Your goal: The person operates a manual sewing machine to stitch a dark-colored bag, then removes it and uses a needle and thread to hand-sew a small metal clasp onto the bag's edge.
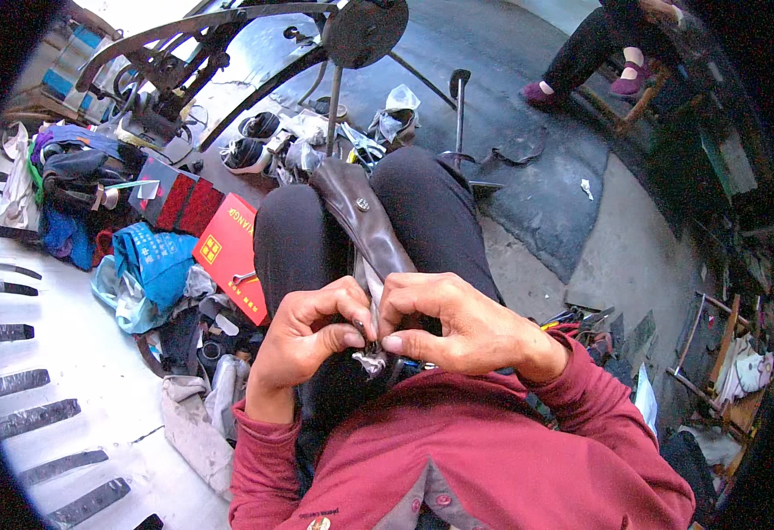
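Note:
Across my thighs lies a long, dark brown leather piece (376,228) with a round metal stud and a pale lining showing along its near end. I cannot tell whether it is a bag or part of a boot. My left hand (316,331) pinches its near edge between thumb and forefinger. Right beside it, my right hand (444,322) pinches the same edge, thumb tips almost meeting. Crumpled pale lining (370,361) sticks out below the fingers. Whatever small detail sits between the fingertips is hidden.
A black hand-cranked sewing machine (170,66) stands ahead on the left. Shoes (247,152) lie near it. Left of my knee are a red paper bag (232,256), a blue bag (153,263) and piled cloth. Another person's legs (585,53) show at the far right.

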The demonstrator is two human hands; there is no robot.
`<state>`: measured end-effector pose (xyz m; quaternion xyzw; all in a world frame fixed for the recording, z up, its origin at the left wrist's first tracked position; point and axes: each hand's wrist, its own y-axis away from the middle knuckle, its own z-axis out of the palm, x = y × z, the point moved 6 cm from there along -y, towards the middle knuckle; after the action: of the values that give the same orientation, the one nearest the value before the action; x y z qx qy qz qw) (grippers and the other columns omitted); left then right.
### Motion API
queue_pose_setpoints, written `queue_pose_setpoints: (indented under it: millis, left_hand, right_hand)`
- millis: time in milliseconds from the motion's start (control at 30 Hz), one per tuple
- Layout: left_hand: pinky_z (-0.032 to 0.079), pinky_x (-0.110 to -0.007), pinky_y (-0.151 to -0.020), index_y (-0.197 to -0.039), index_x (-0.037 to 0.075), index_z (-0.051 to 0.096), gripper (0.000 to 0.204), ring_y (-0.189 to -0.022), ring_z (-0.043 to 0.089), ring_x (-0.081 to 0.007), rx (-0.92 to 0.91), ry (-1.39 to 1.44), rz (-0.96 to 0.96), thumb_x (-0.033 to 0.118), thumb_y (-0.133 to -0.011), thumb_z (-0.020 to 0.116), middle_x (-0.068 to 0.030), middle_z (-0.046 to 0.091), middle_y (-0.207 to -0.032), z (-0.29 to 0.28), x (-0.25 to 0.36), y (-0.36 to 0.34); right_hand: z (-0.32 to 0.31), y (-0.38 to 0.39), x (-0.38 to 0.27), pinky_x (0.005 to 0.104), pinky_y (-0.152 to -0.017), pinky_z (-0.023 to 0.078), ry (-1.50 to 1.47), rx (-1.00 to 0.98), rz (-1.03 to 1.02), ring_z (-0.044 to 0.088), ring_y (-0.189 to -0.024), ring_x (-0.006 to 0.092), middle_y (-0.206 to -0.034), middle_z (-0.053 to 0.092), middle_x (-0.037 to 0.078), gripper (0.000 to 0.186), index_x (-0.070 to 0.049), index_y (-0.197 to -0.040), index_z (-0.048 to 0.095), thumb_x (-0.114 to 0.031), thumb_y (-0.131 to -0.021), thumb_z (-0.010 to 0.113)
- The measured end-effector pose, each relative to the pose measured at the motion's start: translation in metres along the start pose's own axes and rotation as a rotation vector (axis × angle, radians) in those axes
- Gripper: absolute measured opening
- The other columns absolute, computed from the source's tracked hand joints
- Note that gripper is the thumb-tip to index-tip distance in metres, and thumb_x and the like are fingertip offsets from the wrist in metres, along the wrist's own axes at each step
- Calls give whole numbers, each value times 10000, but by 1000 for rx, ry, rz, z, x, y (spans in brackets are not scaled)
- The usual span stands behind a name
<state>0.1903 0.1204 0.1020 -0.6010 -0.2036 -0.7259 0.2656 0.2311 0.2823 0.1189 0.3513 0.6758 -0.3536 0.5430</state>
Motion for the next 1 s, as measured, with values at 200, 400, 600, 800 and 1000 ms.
queue_pose_setpoints:
  millis: [200, 400, 600, 800, 1000]
  left_hand:
    - [463, -269, -800, -914, 16, 698, 143, -894, 585, -139, 18, 26, -2, 145, -924, 758, -42, 627, -936, -6, -9, 8]
    - [464, -269, -808, -909, 17, 699, 165, -902, 586, -136, 14, 60, -41, 165, -917, 772, -40, 623, -944, -9, -12, 10]
    - [466, -270, -817, -911, 18, 703, 156, -913, 590, -134, -11, 59, -30, 160, -924, 767, -39, 617, -951, -10, -14, 8]
    - [458, -282, -803, -896, 23, 696, 192, -880, 583, -145, 2, 33, -69, 200, -923, 767, -37, 615, -910, -8, -16, 9]
    - [448, -310, -803, -867, 22, 672, 274, -863, 574, -173, 40, -47, -146, 269, -896, 786, -42, 612, -869, -10, -21, 10]
  right_hand:
    - [6, -5, 5, 394, -812, 497, -11, -12, -3, 622, -878, 269, -930, 615, 119, 201, 6, -950, 646, -190, -950, 687]
    - [9, -8, 10, 392, -803, 493, -6, -10, 12, 615, -871, 271, -930, 608, 120, 193, 10, -954, 643, -181, -953, 674]
    - [9, -10, 11, 406, -795, 498, 20, -10, 30, 626, -873, 303, -925, 609, 139, 180, 14, -955, 654, -165, -937, 667]
    - [8, -9, 12, 439, -803, 517, 38, -5, 96, 661, -894, 358, -925, 629, 180, 177, 19, -944, 690, -150, -899, 662]
    - [8, -8, 16, 419, -794, 513, 53, -22, 97, 655, -880, 326, -926, 634, 160, 166, 19, -952, 682, -137, -897, 671]
